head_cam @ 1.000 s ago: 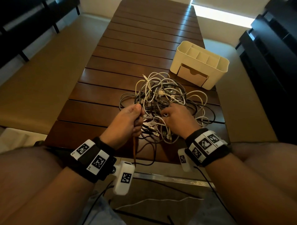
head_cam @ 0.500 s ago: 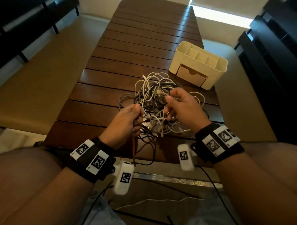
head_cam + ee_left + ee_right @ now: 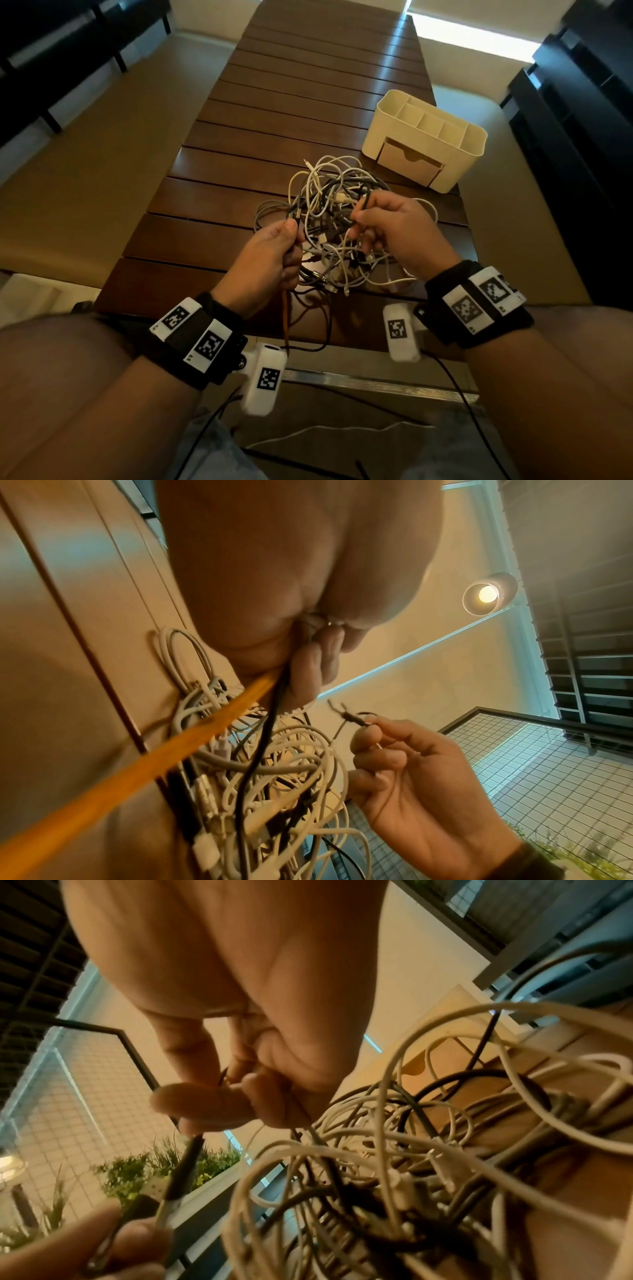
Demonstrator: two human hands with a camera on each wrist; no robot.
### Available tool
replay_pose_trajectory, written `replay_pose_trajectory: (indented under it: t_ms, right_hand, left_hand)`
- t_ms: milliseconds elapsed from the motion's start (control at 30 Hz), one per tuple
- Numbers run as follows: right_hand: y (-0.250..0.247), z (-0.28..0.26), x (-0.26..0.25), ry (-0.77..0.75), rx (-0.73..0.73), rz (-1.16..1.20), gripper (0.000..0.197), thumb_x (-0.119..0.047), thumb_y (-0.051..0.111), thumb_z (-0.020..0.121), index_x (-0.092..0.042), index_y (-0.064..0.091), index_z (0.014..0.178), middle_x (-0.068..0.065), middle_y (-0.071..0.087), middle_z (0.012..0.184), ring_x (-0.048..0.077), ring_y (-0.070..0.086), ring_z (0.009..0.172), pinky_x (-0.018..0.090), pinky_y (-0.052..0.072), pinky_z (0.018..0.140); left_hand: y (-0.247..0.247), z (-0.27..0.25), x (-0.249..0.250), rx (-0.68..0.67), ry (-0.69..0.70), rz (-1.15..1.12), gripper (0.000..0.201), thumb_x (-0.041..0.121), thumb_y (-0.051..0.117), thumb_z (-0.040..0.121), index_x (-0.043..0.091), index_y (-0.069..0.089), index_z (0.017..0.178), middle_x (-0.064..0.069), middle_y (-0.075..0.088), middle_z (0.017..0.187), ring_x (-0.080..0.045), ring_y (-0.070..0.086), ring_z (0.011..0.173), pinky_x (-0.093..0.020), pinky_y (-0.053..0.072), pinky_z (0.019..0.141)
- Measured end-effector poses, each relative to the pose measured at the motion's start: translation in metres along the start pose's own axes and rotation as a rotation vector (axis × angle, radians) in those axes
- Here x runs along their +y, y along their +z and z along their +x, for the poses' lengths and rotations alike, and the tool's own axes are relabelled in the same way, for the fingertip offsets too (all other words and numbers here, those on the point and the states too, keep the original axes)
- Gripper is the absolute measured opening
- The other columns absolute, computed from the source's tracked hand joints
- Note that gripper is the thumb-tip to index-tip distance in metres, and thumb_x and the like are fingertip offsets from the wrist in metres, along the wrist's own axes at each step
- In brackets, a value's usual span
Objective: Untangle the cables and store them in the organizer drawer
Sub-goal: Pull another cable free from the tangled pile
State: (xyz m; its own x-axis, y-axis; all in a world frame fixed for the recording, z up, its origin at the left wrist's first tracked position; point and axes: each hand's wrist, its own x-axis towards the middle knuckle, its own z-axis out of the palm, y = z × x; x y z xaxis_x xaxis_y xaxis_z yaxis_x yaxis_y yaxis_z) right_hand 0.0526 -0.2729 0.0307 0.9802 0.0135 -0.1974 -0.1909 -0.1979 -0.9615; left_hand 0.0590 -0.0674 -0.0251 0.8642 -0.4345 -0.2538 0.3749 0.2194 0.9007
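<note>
Dim, warm-toned indoor light; strong wide-angle warping.
Glare streak along table (image 3: 394, 68) from bright window strip beyond; round ceiling lamp (image 3: 488, 593) glowing; wrist views soft, motion-blurred near fingers, edges heavily stretched, corners dark.

Dark slatted wooden table (image 3: 308, 113), beige bench seating (image 3: 85, 178) along both sides, black shelving (image 3: 582, 102) right, round ceiling lamp (image 3: 488, 593) (lit), plants (image 3: 137, 1172) outside.

Left hand (image 3: 265, 263) and right hand (image 3: 399, 229) raised, fingers (image 3: 368, 734) curled, pinching.
</note>
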Motion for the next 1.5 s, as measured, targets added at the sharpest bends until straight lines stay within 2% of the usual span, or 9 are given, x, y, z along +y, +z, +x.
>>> replay_pose_trajectory:
  t_ms: [133, 333, 500, 633, 767, 933, 1100, 1233, 1500]
  right_hand:
    - [0.004, 0.0, 0.002, 0.048, -0.038, 0.19, 0.012, -0.006, 0.05, 0.099, -0.008, 0.061, 0.094, 0.008, 0.071, 0.078, 0.019, 0.065, 0.062, 0.033, 0.046, 0.067]
    - [0.013, -0.007, 0.003, 0.043, -0.157, 0.303, 0.013, -0.001, 0.048, 0.098, -0.007, 0.059, 0.098, 0.012, 0.075, 0.089, 0.02, 0.073, 0.077, 0.028, 0.051, 0.067]
    - [0.012, -0.007, 0.001, 0.03, -0.084, -0.011, 0.008, -0.018, 0.061, 0.096, -0.01, 0.062, 0.097, 0.007, 0.075, 0.091, 0.015, 0.069, 0.068, 0.023, 0.051, 0.057]
    - [0.007, -0.002, 0.008, -0.283, 0.311, -0.476, 0.02, -0.03, 0.073, 0.087, -0.018, 0.059, 0.093, -0.005, 0.057, 0.088, 0.0, 0.052, 0.073, 0.013, 0.044, 0.061]
    - [0.018, 0.002, 0.012, -0.653, 0.15, -0.699, 0.017, -0.027, 0.068, 0.088, -0.013, 0.067, 0.096, -0.002, 0.052, 0.098, 0.002, 0.049, 0.085, 0.013, 0.044, 0.075]
    - [0.025, 0.0, 0.012, -0.544, -0.089, -0.937, 0.027, -0.03, 0.062, 0.095, -0.017, 0.067, 0.118, -0.01, 0.056, 0.094, 0.01, 0.056, 0.084, 0.031, 0.051, 0.073]
    - [0.028, 0.002, 0.014, -0.506, 0.014, -1.027, 0.023, -0.035, 0.053, 0.099, -0.017, 0.069, 0.103, -0.004, 0.06, 0.092, 0.014, 0.055, 0.084, 0.04, 0.052, 0.072]
    - [0.027, 0.004, 0.018, -0.562, 0.191, -0.856, 0.03, -0.038, 0.056, 0.094, -0.015, 0.076, 0.096, -0.002, 0.051, 0.092, 0.013, 0.048, 0.086, 0.032, 0.046, 0.071]
    - [0.046, -0.007, 0.01, -0.231, 0.089, -0.338, 0.016, -0.022, 0.063, 0.096, -0.01, 0.071, 0.091, 0.002, 0.065, 0.073, 0.005, 0.059, 0.06, 0.012, 0.045, 0.056]
  left_hand:
    - [0.003, 0.0, -0.001, -0.002, 0.018, -0.001, 0.029, 0.031, 0.036, 0.107, 0.014, 0.049, 0.088, 0.005, 0.033, 0.058, -0.01, 0.024, 0.045, -0.023, 0.022, 0.043]
    - [0.0, -0.003, 0.001, 0.041, 0.119, 0.016, 0.015, 0.024, 0.048, 0.103, 0.012, 0.05, 0.093, 0.004, 0.03, 0.06, -0.01, 0.021, 0.048, -0.032, 0.014, 0.05]
    - [-0.002, -0.003, 0.004, 0.081, 0.132, 0.073, 0.019, 0.017, 0.049, 0.104, 0.016, 0.054, 0.086, 0.005, 0.033, 0.059, -0.01, 0.025, 0.048, -0.031, 0.017, 0.049]
    - [-0.005, -0.003, 0.007, 0.126, 0.137, 0.212, 0.018, 0.02, 0.051, 0.103, 0.017, 0.057, 0.086, 0.004, 0.037, 0.061, -0.011, 0.03, 0.05, -0.03, 0.027, 0.05]
    - [-0.004, -0.002, 0.006, 0.135, 0.169, 0.283, 0.018, 0.02, 0.053, 0.102, 0.018, 0.059, 0.086, 0.008, 0.042, 0.059, -0.01, 0.034, 0.05, -0.031, 0.03, 0.051]
    - [-0.002, -0.003, 0.004, 0.108, 0.179, 0.228, 0.012, 0.019, 0.053, 0.102, 0.011, 0.057, 0.094, 0.009, 0.043, 0.056, -0.01, 0.034, 0.048, -0.029, 0.031, 0.049]
    - [0.002, -0.003, 0.004, 0.028, 0.183, 0.128, 0.015, 0.023, 0.051, 0.102, 0.01, 0.054, 0.098, 0.006, 0.038, 0.06, -0.01, 0.031, 0.048, -0.023, 0.031, 0.046]
    - [0.004, 0.001, 0.001, 0.108, 0.159, -0.076, 0.041, 0.044, 0.041, 0.1, 0.006, 0.055, 0.105, 0.006, 0.038, 0.062, -0.01, 0.033, 0.053, -0.024, 0.029, 0.051]
    - [0.017, 0.001, 0.0, 0.158, 0.183, 0.015, 0.025, 0.022, 0.034, 0.109, 0.014, 0.055, 0.097, 0.008, 0.047, 0.063, -0.005, 0.041, 0.055, -0.023, 0.036, 0.056]
